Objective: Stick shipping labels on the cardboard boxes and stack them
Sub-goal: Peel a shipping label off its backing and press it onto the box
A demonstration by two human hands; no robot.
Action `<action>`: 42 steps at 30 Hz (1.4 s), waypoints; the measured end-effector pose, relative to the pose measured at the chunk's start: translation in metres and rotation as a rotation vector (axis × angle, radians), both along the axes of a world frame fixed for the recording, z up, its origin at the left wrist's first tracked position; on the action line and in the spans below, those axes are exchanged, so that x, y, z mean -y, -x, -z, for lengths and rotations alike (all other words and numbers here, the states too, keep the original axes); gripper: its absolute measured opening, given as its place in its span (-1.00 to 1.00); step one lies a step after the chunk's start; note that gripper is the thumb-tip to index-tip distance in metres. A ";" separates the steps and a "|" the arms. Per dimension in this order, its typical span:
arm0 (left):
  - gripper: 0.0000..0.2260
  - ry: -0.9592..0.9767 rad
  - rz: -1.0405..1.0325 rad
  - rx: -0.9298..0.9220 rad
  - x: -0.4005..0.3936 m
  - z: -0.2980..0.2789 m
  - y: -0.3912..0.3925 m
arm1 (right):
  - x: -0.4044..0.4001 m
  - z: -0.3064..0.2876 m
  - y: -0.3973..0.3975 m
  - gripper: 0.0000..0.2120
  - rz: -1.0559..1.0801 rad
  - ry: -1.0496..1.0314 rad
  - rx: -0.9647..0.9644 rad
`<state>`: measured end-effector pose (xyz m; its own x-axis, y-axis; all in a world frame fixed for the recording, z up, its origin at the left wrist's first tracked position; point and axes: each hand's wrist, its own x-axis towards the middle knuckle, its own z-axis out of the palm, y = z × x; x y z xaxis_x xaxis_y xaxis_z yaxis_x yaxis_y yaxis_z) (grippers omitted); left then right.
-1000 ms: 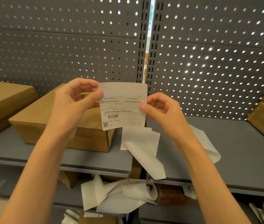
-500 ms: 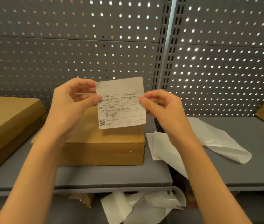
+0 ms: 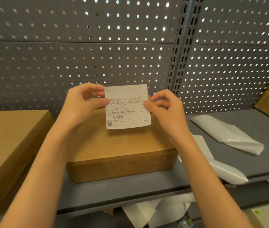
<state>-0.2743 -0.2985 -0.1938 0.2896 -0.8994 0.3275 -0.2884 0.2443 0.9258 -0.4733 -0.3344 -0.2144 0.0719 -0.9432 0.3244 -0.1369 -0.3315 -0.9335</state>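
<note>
Illumination is dim and warm. Backlight glares through the perforated panel [image 3: 114, 46] holes. Wide-angle distortion bends the edges; peripheral areas are soft and motion-blurred.

- Left hand [image 3: 82, 104]: bare, no glove, ring or watch.
- Right hand [image 3: 165, 111]: bare likewise.
- Both forearms: uncovered, no sleeve anywhere in view.

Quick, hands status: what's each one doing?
Left hand: pinches the white printed paper shipping label by its left edge.
Right hand: pinches its right edge.
</note>
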 end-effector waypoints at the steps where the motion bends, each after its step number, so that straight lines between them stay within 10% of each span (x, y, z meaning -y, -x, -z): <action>1: -0.76 -0.018 -0.003 -0.008 0.001 0.001 -0.002 | 0.002 0.000 -0.001 -0.85 -0.002 -0.006 -0.023; 42: -0.64 -0.277 -0.193 -0.106 0.021 0.031 -0.018 | 0.023 0.017 -0.015 -0.90 -0.027 -0.181 -0.235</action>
<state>-0.2567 -0.3199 -0.2243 0.4820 -0.8754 0.0381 -0.2036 -0.0696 0.9766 -0.4580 -0.3569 -0.2318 0.1514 -0.9809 0.1224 -0.3499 -0.1690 -0.9214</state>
